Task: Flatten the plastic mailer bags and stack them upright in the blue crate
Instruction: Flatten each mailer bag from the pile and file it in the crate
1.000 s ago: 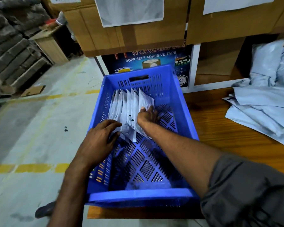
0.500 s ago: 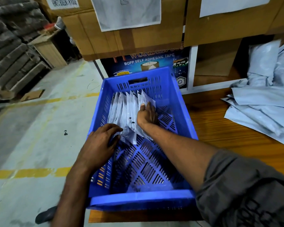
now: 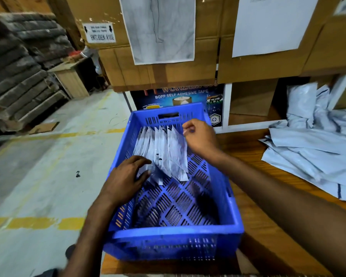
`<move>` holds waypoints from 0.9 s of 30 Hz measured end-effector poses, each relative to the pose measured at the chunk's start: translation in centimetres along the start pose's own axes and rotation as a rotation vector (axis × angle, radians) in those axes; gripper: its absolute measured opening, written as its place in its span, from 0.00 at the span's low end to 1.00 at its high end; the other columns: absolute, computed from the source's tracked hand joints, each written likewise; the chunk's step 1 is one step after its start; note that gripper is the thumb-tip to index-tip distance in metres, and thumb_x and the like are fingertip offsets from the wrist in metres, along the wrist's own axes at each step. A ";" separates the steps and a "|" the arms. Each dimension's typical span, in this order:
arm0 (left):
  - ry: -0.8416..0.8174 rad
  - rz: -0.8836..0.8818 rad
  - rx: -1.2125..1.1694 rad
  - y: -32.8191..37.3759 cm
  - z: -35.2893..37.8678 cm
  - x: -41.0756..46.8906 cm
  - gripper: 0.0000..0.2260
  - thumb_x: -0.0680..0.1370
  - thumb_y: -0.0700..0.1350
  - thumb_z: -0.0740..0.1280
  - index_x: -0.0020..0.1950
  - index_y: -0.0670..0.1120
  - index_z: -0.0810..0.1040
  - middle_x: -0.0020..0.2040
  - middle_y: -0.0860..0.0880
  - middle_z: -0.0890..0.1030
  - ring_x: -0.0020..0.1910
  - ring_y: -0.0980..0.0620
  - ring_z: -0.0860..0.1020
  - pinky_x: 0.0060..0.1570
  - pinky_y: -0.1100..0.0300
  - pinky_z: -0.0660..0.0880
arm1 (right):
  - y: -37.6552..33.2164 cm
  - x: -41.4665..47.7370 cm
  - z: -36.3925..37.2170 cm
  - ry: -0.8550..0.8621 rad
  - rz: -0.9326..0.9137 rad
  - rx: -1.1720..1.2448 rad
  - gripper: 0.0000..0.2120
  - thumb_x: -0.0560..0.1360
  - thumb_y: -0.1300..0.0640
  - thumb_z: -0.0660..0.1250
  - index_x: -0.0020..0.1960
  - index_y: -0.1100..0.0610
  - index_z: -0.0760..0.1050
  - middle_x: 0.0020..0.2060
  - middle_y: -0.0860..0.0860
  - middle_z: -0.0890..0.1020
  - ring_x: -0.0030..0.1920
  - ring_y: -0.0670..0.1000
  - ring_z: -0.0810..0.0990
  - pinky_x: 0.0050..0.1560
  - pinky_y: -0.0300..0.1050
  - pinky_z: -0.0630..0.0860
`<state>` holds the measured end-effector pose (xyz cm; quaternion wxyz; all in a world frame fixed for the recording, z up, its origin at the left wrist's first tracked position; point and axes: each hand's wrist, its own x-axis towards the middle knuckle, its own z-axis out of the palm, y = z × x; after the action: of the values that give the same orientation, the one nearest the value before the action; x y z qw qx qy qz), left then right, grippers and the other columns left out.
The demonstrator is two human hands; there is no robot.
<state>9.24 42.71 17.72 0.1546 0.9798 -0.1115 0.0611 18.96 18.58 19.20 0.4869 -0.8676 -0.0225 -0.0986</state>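
Note:
A blue slotted crate sits on the left end of a wooden table. Several flattened white mailer bags stand upright in a row against its far left inner side. My left hand reaches in over the crate's left wall, its spread fingers touching the near ends of the standing bags. Above the row's right side, near the crate's far right corner, hovers my right hand; its fingers are loosely curled and hold nothing. A loose pile of grey-white mailer bags lies on the table to the right.
The wooden table runs rightward from the crate. Cardboard boxes with paper sheets taped on them hang over a tape carton and white shelf behind it. Left of the table is concrete floor with yellow lines, with stacked dark sacks beyond.
My right hand has lifted off the rightmost bag and risen toward the crate's far right corner. The left hand stays at the near ends of the bags. The camera has tilted up.

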 end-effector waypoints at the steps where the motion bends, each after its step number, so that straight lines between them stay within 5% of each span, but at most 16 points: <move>1: 0.041 0.001 -0.013 0.9 0.0 -0.2 0.16 0.82 0.58 0.62 0.66 0.53 0.79 0.65 0.55 0.79 0.64 0.49 0.79 0.58 0.49 0.77 | 1.0 -0.8 -1.6 0.018 -0.062 0.016 0.05 0.78 0.58 0.66 0.51 0.51 0.80 0.47 0.48 0.84 0.48 0.52 0.83 0.53 0.51 0.80; 5: 0.250 -0.002 -0.180 7.1 0.8 -0.9 0.10 0.83 0.55 0.66 0.62 0.57 0.81 0.58 0.60 0.82 0.56 0.57 0.81 0.48 0.56 0.77 | 6.2 -4.6 -7.2 0.079 -0.114 0.076 0.06 0.78 0.59 0.69 0.52 0.50 0.79 0.45 0.43 0.84 0.47 0.44 0.83 0.52 0.50 0.81; 10: 0.391 0.008 -0.449 18.1 3.7 -0.1 0.12 0.82 0.58 0.65 0.60 0.56 0.82 0.52 0.62 0.84 0.53 0.63 0.81 0.52 0.54 0.79 | 13.1 -8.4 -13.2 0.043 -0.034 0.071 0.10 0.77 0.59 0.71 0.53 0.45 0.80 0.46 0.40 0.85 0.49 0.38 0.82 0.52 0.42 0.80; 17: 0.413 0.071 -0.463 31.4 10.6 1.3 0.11 0.82 0.56 0.65 0.62 0.56 0.81 0.52 0.62 0.83 0.51 0.62 0.81 0.48 0.60 0.78 | 21.9 -9.5 -22.9 -0.017 -0.004 0.050 0.11 0.77 0.60 0.71 0.54 0.45 0.80 0.46 0.39 0.85 0.48 0.36 0.82 0.50 0.31 0.76; 20: 0.320 0.060 -0.441 34.6 16.4 2.2 0.10 0.83 0.54 0.66 0.63 0.57 0.80 0.53 0.62 0.82 0.48 0.61 0.80 0.45 0.62 0.75 | 25.7 -8.1 -27.0 0.027 -0.012 -0.031 0.10 0.77 0.61 0.70 0.55 0.48 0.81 0.46 0.41 0.85 0.48 0.39 0.82 0.51 0.35 0.77; 24: 0.090 -0.004 -0.356 36.4 25.3 2.6 0.19 0.82 0.60 0.63 0.72 0.58 0.73 0.68 0.59 0.77 0.65 0.56 0.75 0.64 0.56 0.72 | 30.2 -3.6 -30.8 0.011 -0.030 -0.224 0.15 0.80 0.49 0.67 0.65 0.52 0.77 0.59 0.50 0.82 0.61 0.52 0.79 0.59 0.49 0.76; 27: -0.018 -0.072 -0.110 36.3 29.9 1.8 0.30 0.83 0.67 0.54 0.82 0.55 0.62 0.82 0.56 0.60 0.81 0.54 0.56 0.78 0.53 0.55 | 32.2 0.8 -31.1 -0.078 -0.046 -0.401 0.27 0.81 0.41 0.62 0.75 0.54 0.67 0.72 0.56 0.72 0.72 0.59 0.70 0.70 0.55 0.68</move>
<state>4.86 -0.81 0.27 0.2095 0.9737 -0.0806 0.0402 19.43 -24.78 7.98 0.3010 -0.9495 -0.0412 -0.0788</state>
